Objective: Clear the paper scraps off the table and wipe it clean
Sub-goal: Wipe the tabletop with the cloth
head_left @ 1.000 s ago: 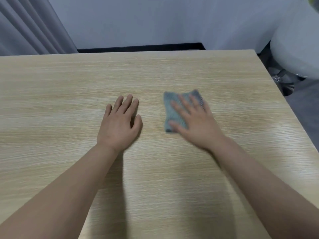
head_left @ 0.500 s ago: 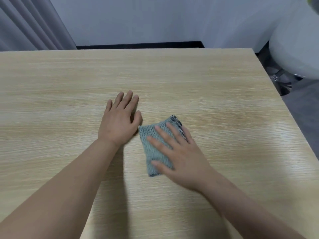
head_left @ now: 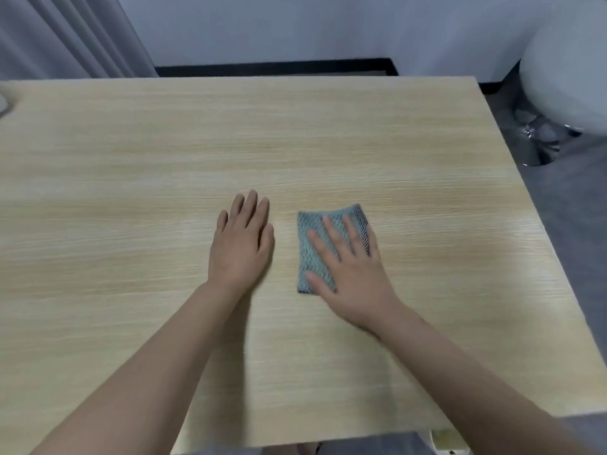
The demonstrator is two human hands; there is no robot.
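A folded grey-blue cloth (head_left: 331,247) lies flat on the pale wood table (head_left: 131,178), a little right of the table's middle and well in from its right edge. The right hand (head_left: 353,277) is pressed palm-down on top of it, fingers (head_left: 330,236) spread apart and stretched out flat rather than curled around anything; they cover the right and near part of the cloth, while its left strip and far edge show beyond the fingertips. The thumb lies across the cloth's near left corner. The cloth's darker striped border shows along its right side, under the outer fingers. The left hand (head_left: 241,247) rests flat on the bare table just to the left of the cloth, not touching it, with its fingers straight and held close together, pointing toward the far edge. Both forearms reach in from the near edge. Off the table's far right corner stands a white chair (head_left: 571,70).
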